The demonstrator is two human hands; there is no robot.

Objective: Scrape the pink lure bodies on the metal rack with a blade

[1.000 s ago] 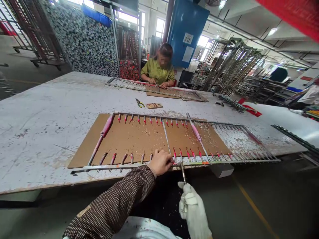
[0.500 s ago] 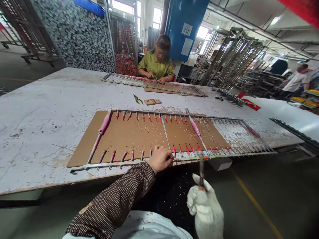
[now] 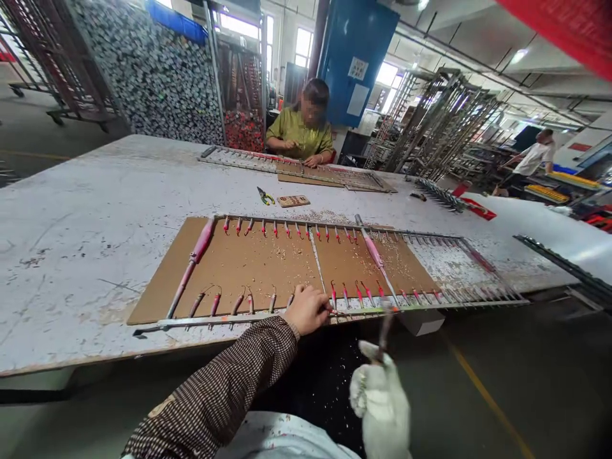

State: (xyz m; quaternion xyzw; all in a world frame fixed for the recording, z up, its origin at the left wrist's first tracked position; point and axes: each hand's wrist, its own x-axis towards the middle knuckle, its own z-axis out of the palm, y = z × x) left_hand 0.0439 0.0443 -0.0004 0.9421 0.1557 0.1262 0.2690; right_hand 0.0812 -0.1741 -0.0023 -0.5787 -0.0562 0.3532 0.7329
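Left hand, bare, lower centre of the frame: closed, thumb and fingertips pinching a small pink-coated piece at the near rail of a long silver-grey metal rack. Right hand, in a white knitted glove, lower right of centre: gripping a slim metal hammer-like tool, its head blurred and apart from my left fingertips. Whether the head touches the rail I cannot tell.

Rack spans the middle of the frame, partly over brown cardboard sheets on a scuffed white table. Pink-coated hooks line both long rails; pale chips are scattered about. Thick pink-coated crossbar at left. Yellow-and-black pliers and a flat wooden block lie beyond the rack, near each other. Co-worker in a green top, upper centre, has hands at another rack.

Technique, my judgement: steady the piece against the rail, leave its far end exposed, and hold my bare fingertips out of the head's path. Short, light strokes from the wrist, head square to the coating, should limit bounce and bent hooks. Flying chips are a hazard to the ungloved hand.
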